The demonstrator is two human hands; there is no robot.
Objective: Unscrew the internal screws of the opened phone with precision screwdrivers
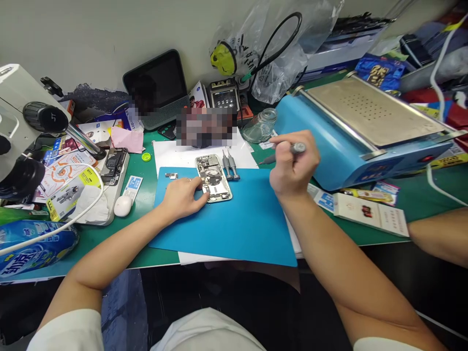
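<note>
Touching opened phone (215, 178) w/ L hand (183, 197), screwdriver (299, 147) in R hand (294, 166)

Blue box-shaped machine (318, 141) with perforated metal plate (360, 109) stood beside clear glass jar (260, 126); grey black-screened display (163, 78) stood near pale wall (91, 39).

My left hand (185, 197) rests fingers on the opened phone (219, 184) on the blue mat (241, 229); my right hand (297, 165) grips a screwdriver (269, 159), well apart from it. Two drivers (229, 165) lie just beside the phone. A microscope (31, 124) stands to my left, a blue machine (318, 141) to my right.
</note>
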